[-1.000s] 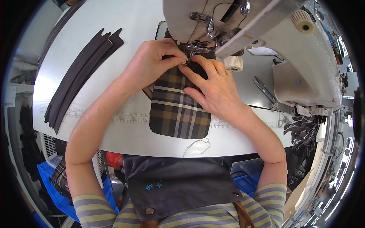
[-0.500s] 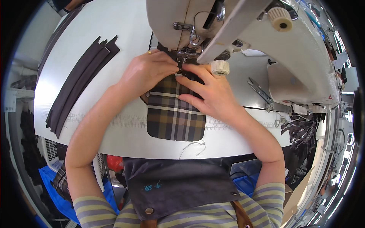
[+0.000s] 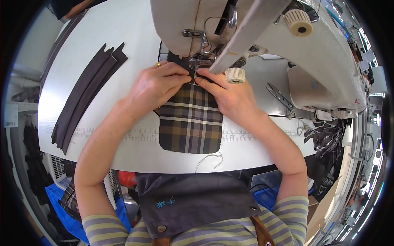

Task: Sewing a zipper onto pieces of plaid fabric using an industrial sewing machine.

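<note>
Has just drawn the thumb of the right bare hand (image 3: pixel 238 97) up to the top end of the brown-and-black plaid fabric panel (image 3: pixel 191 130), flat on the white surface (image 3: pixel 131 158) before the silvery metal presser foot (image 3: pixel 200 62) (probably steadying both sides). Pinches fingertips together in the left bare hand's (image 3: pixel 148 88) grip, seemingly on panel; cannot tell at right.

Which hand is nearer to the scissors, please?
The right hand: it is just left of the scissors. The left hand is farther left, beyond the right hand.
</note>
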`<state>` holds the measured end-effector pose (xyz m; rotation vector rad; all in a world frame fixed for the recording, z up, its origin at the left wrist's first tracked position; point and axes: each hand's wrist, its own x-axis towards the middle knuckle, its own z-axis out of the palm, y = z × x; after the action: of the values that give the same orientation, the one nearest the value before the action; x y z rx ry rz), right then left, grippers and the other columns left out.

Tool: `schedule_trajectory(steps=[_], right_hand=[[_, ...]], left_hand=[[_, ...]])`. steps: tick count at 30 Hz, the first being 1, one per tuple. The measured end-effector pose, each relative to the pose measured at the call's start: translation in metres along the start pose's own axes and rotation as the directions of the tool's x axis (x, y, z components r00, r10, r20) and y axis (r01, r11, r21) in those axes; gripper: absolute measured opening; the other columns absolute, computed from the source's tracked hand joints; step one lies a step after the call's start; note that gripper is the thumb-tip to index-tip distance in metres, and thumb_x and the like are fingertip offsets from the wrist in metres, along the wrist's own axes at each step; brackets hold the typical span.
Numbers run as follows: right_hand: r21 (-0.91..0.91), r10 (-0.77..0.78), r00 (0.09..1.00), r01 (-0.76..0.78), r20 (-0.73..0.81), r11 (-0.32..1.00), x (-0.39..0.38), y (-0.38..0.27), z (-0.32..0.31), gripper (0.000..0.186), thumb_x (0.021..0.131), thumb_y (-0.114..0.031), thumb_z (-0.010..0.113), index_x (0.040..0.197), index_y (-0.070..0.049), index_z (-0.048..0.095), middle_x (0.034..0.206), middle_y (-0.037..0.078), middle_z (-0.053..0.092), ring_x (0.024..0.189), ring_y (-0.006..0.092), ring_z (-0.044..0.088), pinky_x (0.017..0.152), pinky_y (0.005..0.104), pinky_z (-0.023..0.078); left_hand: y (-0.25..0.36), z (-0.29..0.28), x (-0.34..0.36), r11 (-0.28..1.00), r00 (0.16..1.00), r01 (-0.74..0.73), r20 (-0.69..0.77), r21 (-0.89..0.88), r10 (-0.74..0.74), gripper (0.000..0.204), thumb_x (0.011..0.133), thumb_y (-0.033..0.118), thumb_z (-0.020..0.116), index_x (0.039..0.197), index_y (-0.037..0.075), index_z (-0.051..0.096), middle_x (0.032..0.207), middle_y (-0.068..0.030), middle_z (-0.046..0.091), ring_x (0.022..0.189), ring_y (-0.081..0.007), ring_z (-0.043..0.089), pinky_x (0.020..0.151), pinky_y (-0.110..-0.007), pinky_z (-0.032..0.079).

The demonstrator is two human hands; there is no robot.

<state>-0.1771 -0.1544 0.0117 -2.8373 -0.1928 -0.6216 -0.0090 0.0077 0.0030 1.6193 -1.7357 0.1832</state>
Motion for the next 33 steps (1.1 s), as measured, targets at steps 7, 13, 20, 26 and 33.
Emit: schedule_trajectory(steps=[7,13,20,26,33], right_hand=[[-0.049,0.012,0.999,-0.01,0.045,0.999,0.001,0.0,-0.001,0.048,0.066,0.0,0.066,0.113,-0.012,0.067,0.098,0.0,0.063,0.093,0.0232,0.055,0.079,0.0344,0.049],[-0.06,-0.011,1.0,0.012,0.021,0.998,0.003,-0.005,-0.005,0.049,0.066,0.002,0.064,0.113,-0.014,0.067,0.105,0.0,0.065,0.095,0.0229,0.055,0.078,0.0338,0.048],[0.002,0.008,0.998,-0.008,-0.068,1.0,0.008,0.009,0.006,0.049,0.066,0.004,0.063,0.111,-0.016,0.068,0.107,0.001,0.066,0.094,0.0234,0.057,0.077,0.0347,0.048],[-0.021,0.018,0.998,-0.019,-0.065,1.0,0.008,0.008,0.006,0.048,0.067,0.004,0.063,0.11,-0.017,0.069,0.106,0.001,0.066,0.092,0.0236,0.057,0.075,0.0356,0.047],[-0.025,0.072,0.996,-0.073,-0.053,0.997,0.009,0.007,0.007,0.045,0.069,0.004,0.062,0.108,-0.016,0.069,0.101,0.003,0.066,0.093,0.0254,0.058,0.077,0.0359,0.047]], left_hand=[[0.0,-0.003,0.003,1.0,1.0,0.025,0.009,0.019,-0.025,0.017,0.073,0.001,0.068,0.089,0.006,0.071,0.091,-0.0033,0.065,0.081,-0.0239,0.063,0.068,-0.033,0.054],[-0.001,-0.008,0.003,1.0,0.998,0.025,0.06,-0.011,-0.025,0.023,0.071,-0.001,0.067,0.091,0.007,0.072,0.092,-0.0029,0.067,0.082,-0.0232,0.063,0.07,-0.033,0.054],[-0.009,0.0,0.007,0.997,0.998,0.062,-0.004,-0.048,-0.062,0.022,0.071,-0.003,0.065,0.09,0.006,0.073,0.092,-0.0054,0.068,0.084,-0.0257,0.064,0.073,-0.035,0.055],[-0.008,0.001,0.007,0.994,0.996,0.094,-0.003,-0.048,-0.094,0.022,0.071,-0.004,0.064,0.089,0.005,0.073,0.093,-0.0068,0.069,0.086,-0.0264,0.064,0.074,-0.035,0.055],[-0.01,0.005,0.008,0.993,0.994,0.11,-0.023,-0.035,-0.111,0.024,0.07,-0.006,0.063,0.088,0.004,0.073,0.093,-0.0074,0.069,0.087,-0.0266,0.064,0.075,-0.035,0.055]])
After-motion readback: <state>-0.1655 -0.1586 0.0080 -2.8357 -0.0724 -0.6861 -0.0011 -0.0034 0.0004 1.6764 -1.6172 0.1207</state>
